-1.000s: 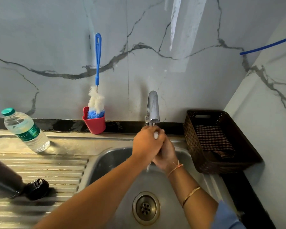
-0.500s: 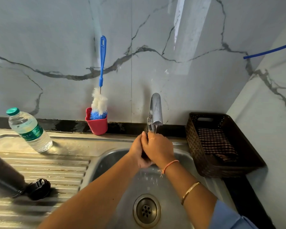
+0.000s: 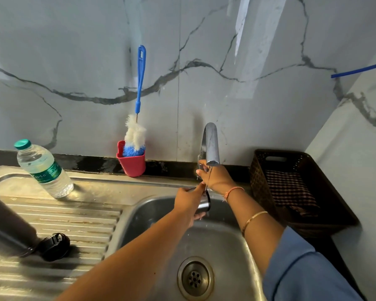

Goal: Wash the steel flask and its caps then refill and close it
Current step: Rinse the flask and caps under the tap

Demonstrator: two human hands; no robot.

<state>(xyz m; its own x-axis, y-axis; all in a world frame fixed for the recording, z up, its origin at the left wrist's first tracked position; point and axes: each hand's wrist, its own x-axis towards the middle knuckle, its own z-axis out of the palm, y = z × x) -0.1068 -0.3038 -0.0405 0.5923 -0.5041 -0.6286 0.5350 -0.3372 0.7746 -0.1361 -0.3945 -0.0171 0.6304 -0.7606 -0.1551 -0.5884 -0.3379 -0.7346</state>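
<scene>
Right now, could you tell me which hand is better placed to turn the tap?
Right. The right hand is at the base of the tap, behind the spout, while the left hand is busy holding the cap over the sink.

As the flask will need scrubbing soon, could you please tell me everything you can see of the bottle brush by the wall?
The bottle brush has a long, slim blue plastic handle with a slot at its top end, a short wire neck, and a fluffy white bristle head that turns blue at the bottom. It stands nearly upright, head down, in a small red cup on the dark ledge behind the sink, left of the tap. Its handle seems to lean against the marble wall. Nothing else touches it.
</scene>
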